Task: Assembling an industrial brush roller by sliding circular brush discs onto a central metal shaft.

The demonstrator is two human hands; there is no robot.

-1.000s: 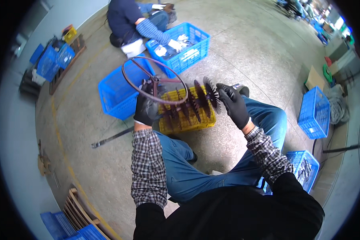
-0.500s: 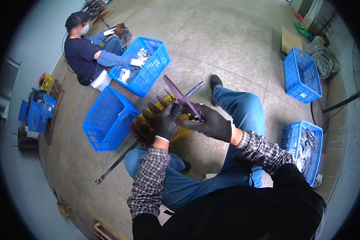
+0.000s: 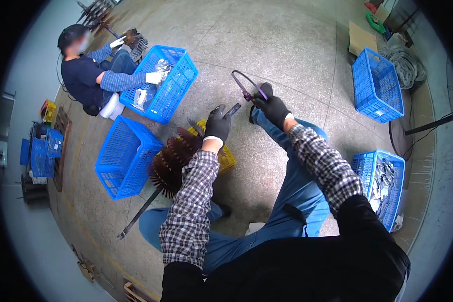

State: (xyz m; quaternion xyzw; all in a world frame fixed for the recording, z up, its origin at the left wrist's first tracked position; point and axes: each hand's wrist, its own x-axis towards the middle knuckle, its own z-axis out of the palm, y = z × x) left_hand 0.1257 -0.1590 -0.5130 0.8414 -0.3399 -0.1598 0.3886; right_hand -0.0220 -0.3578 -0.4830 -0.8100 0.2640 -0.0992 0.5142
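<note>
My right hand (image 3: 273,111), in a black glove, is closed on a thin purplish hoop (image 3: 247,76). The hoop bends round in an open curve, with a small dark block at one end. My left hand (image 3: 217,125), gloved the same way, is closed around a dark rod (image 3: 232,110) close to its far end, which pokes out past the fingers. Brown bristly discs (image 3: 173,160) are threaded along this rod, left of my left hand. Under them is a yellow crate (image 3: 227,160), partly hidden by the discs and my arm.
A blue crate (image 3: 117,161) stands left of the discs. At the far left a seated person (image 3: 83,73) in white gloves reaches into another blue crate (image 3: 181,83) holding metal pieces. Two more blue crates (image 3: 375,103) stand at the right, the nearer with metal strips (image 3: 384,189).
My hands have moved apart. The hoop, earlier against the rod and discs, has gone right and away with my right hand. My left hand has moved onto the rod's far end.
</note>
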